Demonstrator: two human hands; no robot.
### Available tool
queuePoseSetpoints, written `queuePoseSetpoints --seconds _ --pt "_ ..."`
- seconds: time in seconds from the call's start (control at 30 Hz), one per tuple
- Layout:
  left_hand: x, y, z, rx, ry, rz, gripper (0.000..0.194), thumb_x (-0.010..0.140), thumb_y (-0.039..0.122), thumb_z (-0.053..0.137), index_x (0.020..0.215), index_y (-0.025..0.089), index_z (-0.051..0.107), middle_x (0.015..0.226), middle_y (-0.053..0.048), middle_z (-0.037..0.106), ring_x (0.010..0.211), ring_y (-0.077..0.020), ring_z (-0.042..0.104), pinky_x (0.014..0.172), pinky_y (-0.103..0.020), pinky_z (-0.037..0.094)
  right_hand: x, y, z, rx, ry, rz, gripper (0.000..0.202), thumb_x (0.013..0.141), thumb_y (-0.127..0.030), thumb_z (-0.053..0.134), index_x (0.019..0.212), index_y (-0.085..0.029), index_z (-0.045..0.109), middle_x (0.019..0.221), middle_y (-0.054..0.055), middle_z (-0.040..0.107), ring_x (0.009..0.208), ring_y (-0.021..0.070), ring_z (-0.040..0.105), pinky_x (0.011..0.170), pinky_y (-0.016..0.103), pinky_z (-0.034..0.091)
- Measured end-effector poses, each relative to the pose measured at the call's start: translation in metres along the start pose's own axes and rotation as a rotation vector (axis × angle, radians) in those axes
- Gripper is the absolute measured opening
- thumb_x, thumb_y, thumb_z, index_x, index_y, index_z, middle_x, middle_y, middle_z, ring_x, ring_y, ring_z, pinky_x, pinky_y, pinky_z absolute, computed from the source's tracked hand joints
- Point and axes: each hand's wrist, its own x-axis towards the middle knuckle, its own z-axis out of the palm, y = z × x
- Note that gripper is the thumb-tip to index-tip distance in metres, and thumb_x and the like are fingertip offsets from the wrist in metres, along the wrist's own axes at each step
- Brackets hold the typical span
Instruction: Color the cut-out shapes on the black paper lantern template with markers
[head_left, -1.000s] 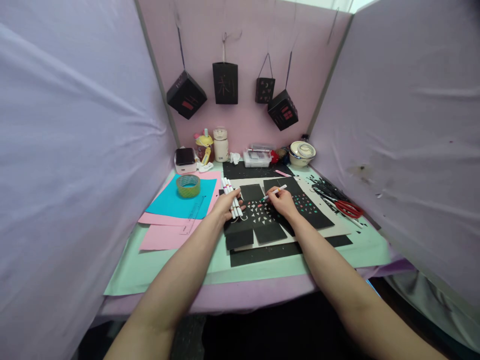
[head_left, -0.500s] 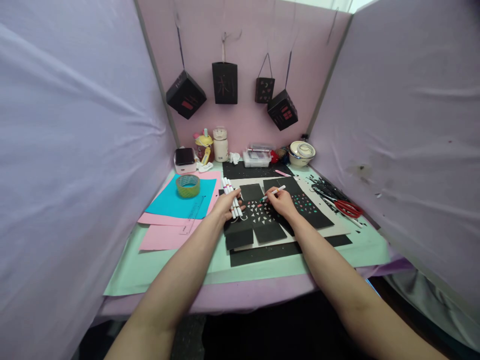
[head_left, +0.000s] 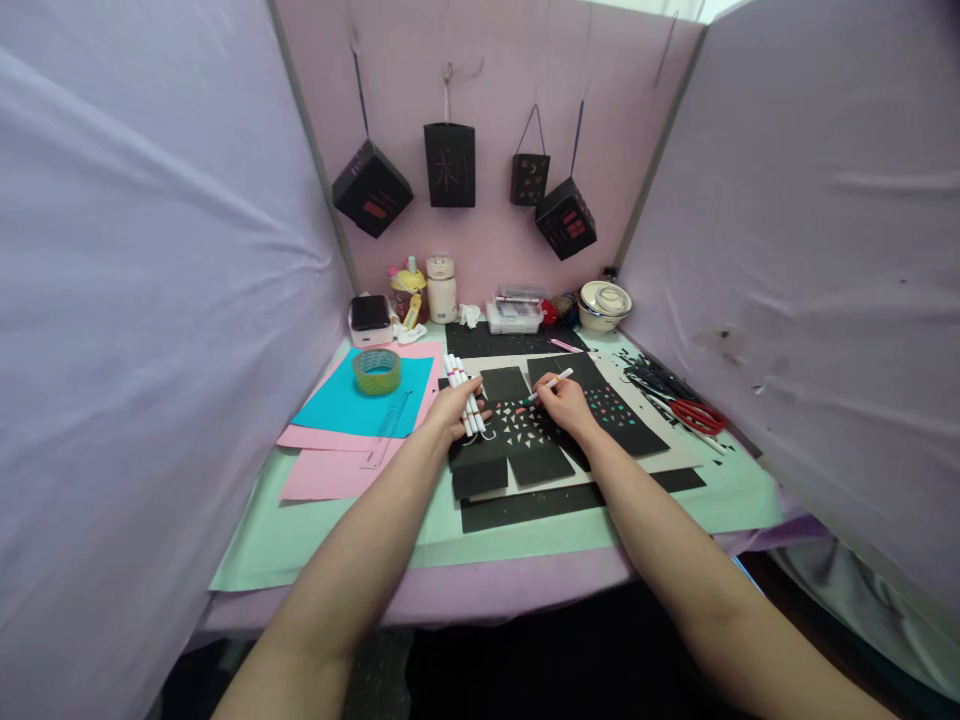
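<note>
Black card (head_left: 474, 454), dotted with small cut-outs, lies flat on a pale board (head_left: 675, 461) at the middle of the table, likely for a firm backing. Right hand (head_left: 564, 403) rests over it, fingers pinching a green-tipped marker (head_left: 558, 378) slanted down at the cut-outs; the low grip presumably steadies the tip. Contact at the tip too small to tell. Left hand (head_left: 451, 408) closes around several white markers (head_left: 456, 371) just beside, probably to keep other colours ready; this hand hides part of the card's left edge. To the left: tape roll (head_left: 379, 384) on blue paper (head_left: 330, 408). To the right: black scraps (head_left: 651, 377) and red scissors (head_left: 699, 416), clear of the drawing arm. Black boxes (head_left: 450, 165) hang behind, well apart.
</note>
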Motion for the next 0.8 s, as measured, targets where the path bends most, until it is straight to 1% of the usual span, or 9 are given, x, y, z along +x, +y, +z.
queuePoseSetpoints --seconds 0.2,0.47,0.8 --pt "-0.0013 0.0002 0.0009 0.010 0.007 -0.004 0.015 0.071 0.022 0.066 0.078 0.016 0.054 0.061 0.002 0.056 0.044 -0.0065 0.050 0.066 -0.038 0.054 -0.0001 0.0012 0.0005 0.027 -0.001 -0.004 0.015 0.072 -0.025 0.045 0.065 -0.018 0.056 0.054 -0.002 0.056 0.052 0.0117 0.052 0.052 0.021 0.038" --pt "0.0003 -0.0004 0.0003 0.015 0.013 -0.004 0.018 0.069 0.023 0.068 0.078 0.016 0.054 0.061 0.002 0.057 0.045 -0.0070 0.051 0.066 -0.039 0.054 -0.0001 0.0013 0.0010 -0.005 0.003 0.001 0.018 0.074 -0.028 0.045 0.069 -0.018 0.058 0.057 -0.001 0.060 0.054 0.0125 0.055 0.056 0.022 0.039" --pt "0.0006 -0.0009 -0.0002 0.021 0.016 -0.002 0.019 0.069 0.024 0.068 0.080 0.017 0.054 0.062 0.002 0.057 0.046 -0.0074 0.051 0.067 -0.040 0.054 0.0008 0.0036 0.0020 -0.017 -0.004 0.000 0.018 0.076 -0.029 0.045 0.071 -0.018 0.058 0.060 0.000 0.061 0.057 0.0130 0.056 0.056 0.021 0.040"
